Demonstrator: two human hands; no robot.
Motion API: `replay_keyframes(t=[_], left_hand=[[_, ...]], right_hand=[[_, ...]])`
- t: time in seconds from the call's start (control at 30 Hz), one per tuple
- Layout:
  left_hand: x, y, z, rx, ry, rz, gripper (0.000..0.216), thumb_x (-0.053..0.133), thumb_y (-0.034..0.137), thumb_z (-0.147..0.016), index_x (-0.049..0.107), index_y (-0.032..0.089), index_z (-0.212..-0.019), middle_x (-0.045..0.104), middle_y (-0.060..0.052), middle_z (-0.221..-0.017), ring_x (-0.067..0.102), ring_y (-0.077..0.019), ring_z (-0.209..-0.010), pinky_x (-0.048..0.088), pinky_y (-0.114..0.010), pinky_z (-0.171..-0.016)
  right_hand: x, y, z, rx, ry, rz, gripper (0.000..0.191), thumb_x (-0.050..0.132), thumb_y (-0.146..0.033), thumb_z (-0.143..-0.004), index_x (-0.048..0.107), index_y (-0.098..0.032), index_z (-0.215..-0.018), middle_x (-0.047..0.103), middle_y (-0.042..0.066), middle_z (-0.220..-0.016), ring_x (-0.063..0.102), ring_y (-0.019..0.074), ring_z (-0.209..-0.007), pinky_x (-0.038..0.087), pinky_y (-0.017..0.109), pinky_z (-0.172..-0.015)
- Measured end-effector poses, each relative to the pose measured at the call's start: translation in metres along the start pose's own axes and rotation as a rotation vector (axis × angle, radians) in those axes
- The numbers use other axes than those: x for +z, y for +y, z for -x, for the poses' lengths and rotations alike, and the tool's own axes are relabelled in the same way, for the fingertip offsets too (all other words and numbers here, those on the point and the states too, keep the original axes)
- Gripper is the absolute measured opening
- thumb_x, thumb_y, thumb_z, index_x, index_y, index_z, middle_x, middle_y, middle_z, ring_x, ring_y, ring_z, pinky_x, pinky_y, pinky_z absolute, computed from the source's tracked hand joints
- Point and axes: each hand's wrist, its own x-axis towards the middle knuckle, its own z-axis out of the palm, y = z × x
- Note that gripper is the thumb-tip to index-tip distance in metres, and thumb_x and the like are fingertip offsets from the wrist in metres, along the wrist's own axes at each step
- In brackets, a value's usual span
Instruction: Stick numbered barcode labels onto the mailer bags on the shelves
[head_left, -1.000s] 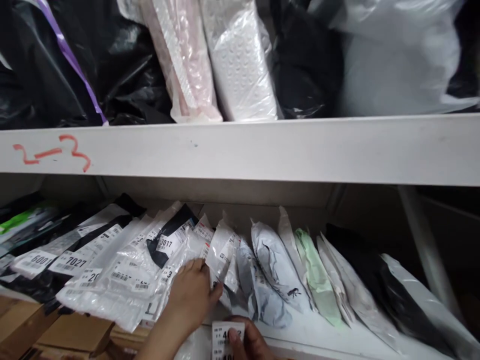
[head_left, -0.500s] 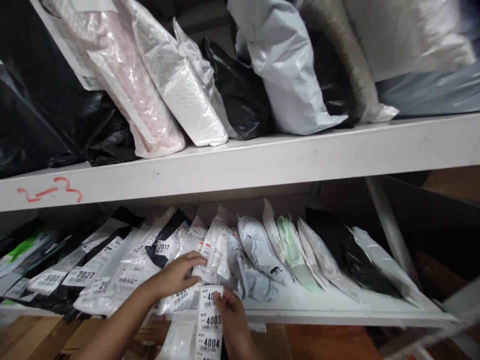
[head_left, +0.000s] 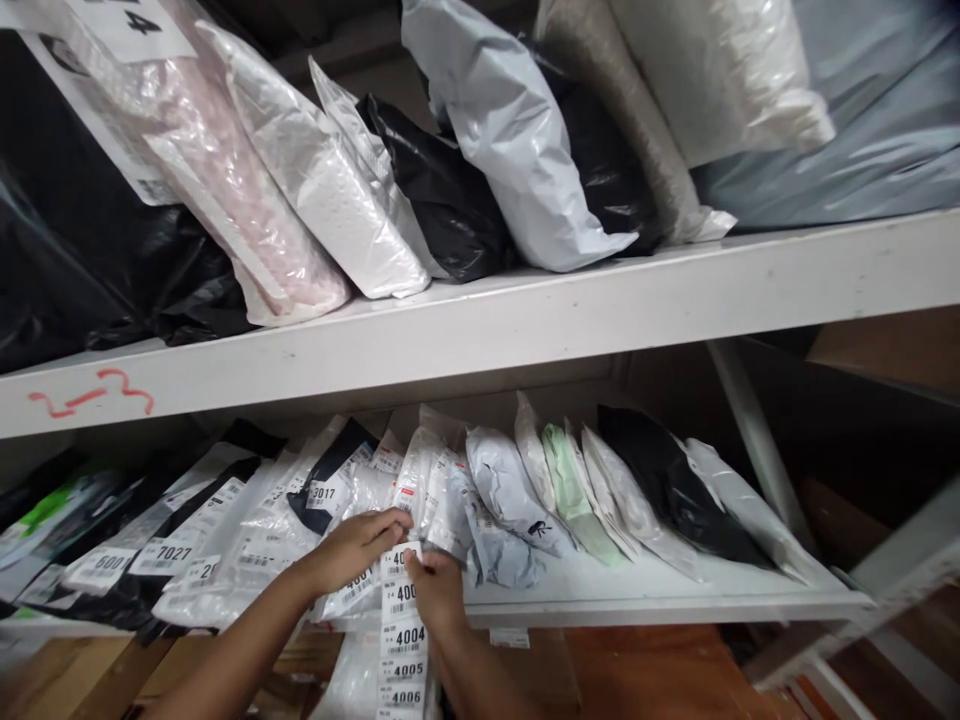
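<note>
Since half a second ago, the strip of labels (head_left: 405,640) has come up and closer to my left hand (head_left: 358,548), and 4005 and 4006 now show below 4004. The strip hangs in front of the lower shelf (head_left: 622,607), its top two numbers partly covered. My right hand (head_left: 439,590) pinches its upper end between thumb and fingers. My left hand, just beside the strip's top, has its thumb and fingers drawn narrow; I cannot tell whether they grip the strip, a bag or nothing.

Just left of the strip, partly under my left hand, is a clear bag (head_left: 337,603) whose sticker seems to read 4001. Farther left lie a dark bag (head_left: 311,500) marked 3017 and a bag marked 7027 (head_left: 169,550). To the strip's right lean a pale blue bag (head_left: 499,475), a green bag (head_left: 570,490) and a black bag (head_left: 660,490), with no large numbers that I can see.

I judge the numbering part done: bags left of the strip carry numbers, while those rightward look unmarked and several labels remain unused.

Above the strip runs an upper shelf (head_left: 480,325) of larger packages.
</note>
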Motion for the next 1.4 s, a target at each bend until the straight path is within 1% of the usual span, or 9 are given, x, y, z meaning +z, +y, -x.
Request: replay_keyframes(t=[0.2, 0.37, 0.53, 0.73, 0.97, 1.1, 1.2, 1.3, 1.4], left_hand=[[0.014, -0.01, -0.002, 0.039, 0.062, -0.092, 0.031, 0.049, 0.027, -0.078, 0.051, 0.025, -0.108, 0.064, -0.001, -0.096, 0.054, -0.0176, -0.088, 0.04, -0.029, -0.078], [0.025, -0.008, -0.001, 0.031, 0.115, -0.16, 0.031, 0.044, 0.015, -0.074, 0.05, 0.025, -0.103, 0.063, 0.0, -0.09, 0.052, -0.0187, -0.09, 0.039, -0.029, -0.077], [0.029, -0.005, 0.001, 0.017, 0.13, -0.201, 0.029, 0.042, 0.016, -0.078, 0.048, 0.024, -0.106, 0.063, -0.001, -0.092, 0.051, -0.0203, -0.091, 0.038, -0.031, -0.078], [0.029, 0.002, 0.002, -0.023, 0.14, -0.236, 0.024, 0.043, 0.017, -0.079, 0.045, 0.025, -0.101, 0.064, 0.001, -0.091, 0.054, -0.0177, -0.091, 0.04, -0.027, -0.077], [0.03, 0.017, -0.007, -0.135, 0.149, -0.399, 0.046, 0.052, 0.019, -0.075, 0.036, 0.022, -0.119, 0.065, -0.007, -0.096, 0.062, -0.0253, -0.085, 0.041, -0.032, -0.07], [0.024, 0.032, -0.011, -0.197, 0.241, -0.37, 0.048, 0.038, 0.03, -0.083, 0.028, 0.021, -0.129, 0.066, -0.004, -0.077, 0.064, -0.0242, -0.072, 0.04, -0.03, -0.063], [0.019, 0.039, -0.02, -0.31, 0.326, -0.236, 0.047, 0.032, 0.04, -0.085, 0.032, 0.019, -0.127, 0.062, -0.002, -0.063, 0.062, -0.0239, -0.065, 0.037, -0.029, -0.059], [0.014, 0.035, -0.027, -0.319, 0.321, -0.17, 0.03, 0.038, 0.033, -0.081, 0.053, 0.019, -0.103, 0.061, -0.002, -0.064, 0.06, -0.0206, -0.066, 0.037, -0.027, -0.059], [0.011, 0.022, -0.024, -0.237, 0.302, -0.065, 0.019, 0.044, 0.028, -0.076, 0.054, 0.021, -0.091, 0.062, 0.003, -0.067, 0.059, -0.0156, -0.067, 0.039, -0.023, -0.061]], right_hand=[[0.004, 0.003, 0.002, 0.056, 0.067, 0.055, 0.039, 0.062, -0.044, -0.055, 0.04, -0.022, -0.032, 0.036, -0.005, -0.034, 0.033, 0.0107, -0.042, 0.024, 0.027, -0.047], [0.0, 0.013, 0.004, 0.154, -0.061, -0.034, 0.025, 0.07, -0.038, -0.048, 0.055, -0.019, -0.04, 0.048, -0.002, -0.038, 0.042, 0.013, -0.041, 0.033, 0.027, -0.046], [-0.004, 0.02, 0.015, 0.261, -0.045, -0.101, 0.043, 0.069, -0.057, -0.051, 0.054, -0.019, -0.042, 0.056, 0.004, -0.045, 0.05, 0.0171, -0.047, 0.038, 0.03, -0.05], [-0.028, 0.025, 0.034, 0.299, -0.257, -0.216, 0.063, 0.075, -0.066, -0.028, 0.067, -0.015, -0.063, 0.063, 0.003, -0.053, 0.055, 0.0184, -0.055, 0.042, 0.031, -0.058], [-0.073, 0.019, 0.038, 0.271, -0.544, -0.176, 0.047, 0.081, -0.05, -0.043, 0.069, -0.012, -0.069, 0.063, 0.001, -0.056, 0.051, 0.0117, -0.051, 0.036, 0.025, -0.055], [-0.057, 0.005, 0.041, 0.086, -0.502, -0.404, 0.037, 0.08, -0.043, -0.055, 0.064, -0.018, -0.078, 0.067, -0.001, -0.065, 0.057, 0.0123, -0.057, 0.042, 0.026, -0.06], [-0.028, -0.009, 0.035, 0.055, -0.408, -0.492, 0.046, 0.076, -0.051, -0.057, 0.064, -0.019, -0.088, 0.068, 0.001, -0.068, 0.062, 0.0176, -0.064, 0.047, 0.03, -0.065], [-0.005, -0.02, 0.026, 0.066, -0.26, -0.524, 0.049, 0.07, -0.059, -0.058, 0.065, -0.017, -0.083, 0.068, 0.002, -0.068, 0.063, 0.0197, -0.066, 0.049, 0.03, -0.066], [0.002, -0.026, 0.017, -0.019, -0.188, -0.398, 0.046, 0.065, -0.058, -0.063, 0.065, -0.016, -0.081, 0.07, 0.004, -0.072, 0.064, 0.0219, -0.073, 0.05, 0.03, -0.069]])
